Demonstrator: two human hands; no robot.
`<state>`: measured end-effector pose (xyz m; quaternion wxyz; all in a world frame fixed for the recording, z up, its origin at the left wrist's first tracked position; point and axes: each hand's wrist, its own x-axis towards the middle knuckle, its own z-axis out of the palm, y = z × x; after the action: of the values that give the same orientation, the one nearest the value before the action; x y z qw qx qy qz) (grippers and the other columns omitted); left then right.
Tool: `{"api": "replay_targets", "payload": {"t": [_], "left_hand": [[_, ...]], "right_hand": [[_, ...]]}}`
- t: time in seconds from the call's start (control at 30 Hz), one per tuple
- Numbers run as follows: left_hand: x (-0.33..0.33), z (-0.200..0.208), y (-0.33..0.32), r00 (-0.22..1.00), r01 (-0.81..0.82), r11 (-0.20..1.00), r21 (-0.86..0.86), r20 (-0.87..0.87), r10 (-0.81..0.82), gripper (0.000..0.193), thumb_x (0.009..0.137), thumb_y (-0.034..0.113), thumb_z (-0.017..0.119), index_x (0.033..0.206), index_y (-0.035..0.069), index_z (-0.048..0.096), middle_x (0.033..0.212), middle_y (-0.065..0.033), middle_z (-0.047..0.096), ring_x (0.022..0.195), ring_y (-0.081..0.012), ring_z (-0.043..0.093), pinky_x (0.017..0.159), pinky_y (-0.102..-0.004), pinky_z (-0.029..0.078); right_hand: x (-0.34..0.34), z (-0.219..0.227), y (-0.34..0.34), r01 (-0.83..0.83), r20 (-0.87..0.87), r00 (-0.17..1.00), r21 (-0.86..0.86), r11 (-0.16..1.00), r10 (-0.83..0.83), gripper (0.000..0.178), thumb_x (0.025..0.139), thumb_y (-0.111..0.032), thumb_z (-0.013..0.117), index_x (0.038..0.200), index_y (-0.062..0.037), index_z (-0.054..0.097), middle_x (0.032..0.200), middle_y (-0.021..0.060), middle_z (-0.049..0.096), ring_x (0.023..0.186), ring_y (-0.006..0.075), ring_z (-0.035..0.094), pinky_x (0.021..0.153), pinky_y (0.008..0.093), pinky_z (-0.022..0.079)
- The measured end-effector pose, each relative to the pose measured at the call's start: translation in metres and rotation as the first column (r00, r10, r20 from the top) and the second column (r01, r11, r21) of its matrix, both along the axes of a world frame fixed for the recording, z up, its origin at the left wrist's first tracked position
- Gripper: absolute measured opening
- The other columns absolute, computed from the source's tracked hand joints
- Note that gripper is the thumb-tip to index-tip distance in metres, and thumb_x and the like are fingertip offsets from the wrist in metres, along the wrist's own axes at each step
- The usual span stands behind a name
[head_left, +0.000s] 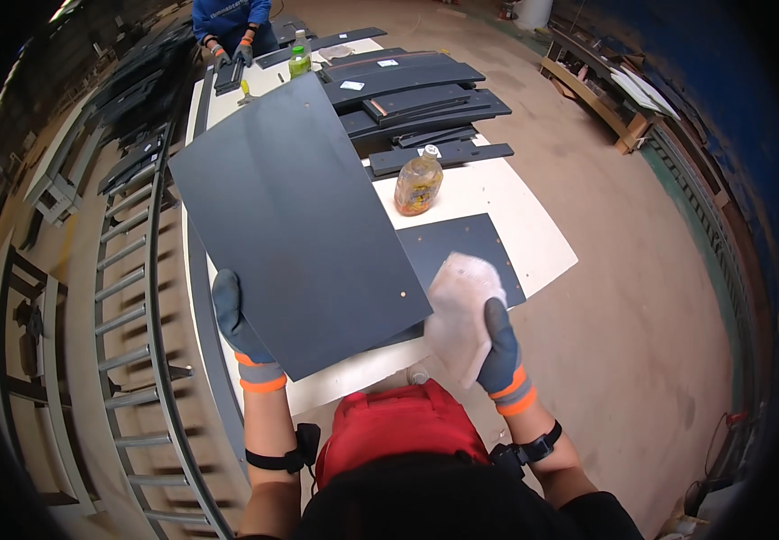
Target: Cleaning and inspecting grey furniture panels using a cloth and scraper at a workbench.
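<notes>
My left hand (pixel 238 315), in a dark glove with an orange and grey cuff, is closed on the left edge of a large dark grey panel (pixel 291 216). The panel is tilted up over the white-topped table (pixel 533 220), a small hole near its right corner. In my right hand (pixel 502 351), gloved alike, is a whitish cloth (pixel 461 310), slightly blurred, just off the panel's near right corner. Partly hidden beneath, a second dark panel (pixel 470 243) with several holes lies on the table. Beyond it stands a clear plastic bottle (pixel 419 183) with yellowish-brown contents.
Dark boards (pixel 416 90) are stacked at the table's far right. A green-filled bottle (pixel 299 61) stands at the back, near a co-worker in a blue sweatshirt (pixel 232 18). Along the left runs a roller conveyor (pixel 129 310). A wooden bench (pixel 596 94) stands at far right.
</notes>
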<state>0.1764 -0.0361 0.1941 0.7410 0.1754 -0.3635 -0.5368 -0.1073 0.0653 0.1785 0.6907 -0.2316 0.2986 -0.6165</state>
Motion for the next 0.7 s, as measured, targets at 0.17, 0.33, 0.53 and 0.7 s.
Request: {"api": "replay_targets", "payload": {"t": [0.17,0.33,0.53,0.7], "left_hand": [[0.014,-0.006,0.000,0.999,0.037,0.996,0.080,-0.031,-0.035,0.039,0.101,0.036,0.043,0.125,0.008,0.053,0.122,-0.0079,0.060,0.110,-0.0177,0.057,0.096,-0.0310,0.046],[0.013,-0.015,-0.003,0.983,0.109,0.991,0.075,-0.153,-0.097,0.048,0.101,0.035,0.046,0.141,0.008,0.046,0.140,-0.0080,0.052,0.125,-0.0203,0.051,0.105,-0.0332,0.042],[0.010,-0.015,0.007,0.905,-0.279,0.935,-0.219,0.266,0.332,0.038,0.103,0.015,0.044,0.139,0.006,0.049,0.143,-0.0083,0.050,0.127,-0.0214,0.050,0.106,-0.0362,0.042],[0.000,-0.015,-0.008,0.632,-0.560,0.734,-0.384,0.375,0.678,0.037,0.103,0.016,0.042,0.136,0.001,0.052,0.136,-0.0128,0.056,0.122,-0.0212,0.055,0.103,-0.0343,0.045]], "right_hand": [[-0.012,0.002,-0.010,0.149,-0.104,0.982,-0.080,0.986,-0.157,0.064,0.101,-0.047,0.045,0.146,-0.0034,0.038,0.139,0.0120,0.050,0.125,0.0243,0.051,0.107,0.0376,0.041],[-0.009,0.005,-0.016,0.020,-0.895,0.411,-0.182,0.983,-0.174,0.067,0.091,-0.040,0.060,0.142,0.0002,0.042,0.131,0.0145,0.054,0.119,0.0240,0.053,0.101,0.0331,0.042],[0.060,0.051,-0.026,-0.365,-0.743,-0.203,-0.547,0.754,-0.637,0.064,0.081,-0.030,0.068,0.135,-0.0013,0.048,0.146,0.0227,0.040,0.137,0.0395,0.038,0.111,0.0539,0.029],[0.087,0.040,-0.008,-0.683,-0.644,-0.125,-0.496,0.536,-0.755,0.065,0.083,-0.028,0.062,0.141,-0.0054,0.046,0.149,0.0153,0.042,0.140,0.0318,0.038,0.116,0.0488,0.027]]}}
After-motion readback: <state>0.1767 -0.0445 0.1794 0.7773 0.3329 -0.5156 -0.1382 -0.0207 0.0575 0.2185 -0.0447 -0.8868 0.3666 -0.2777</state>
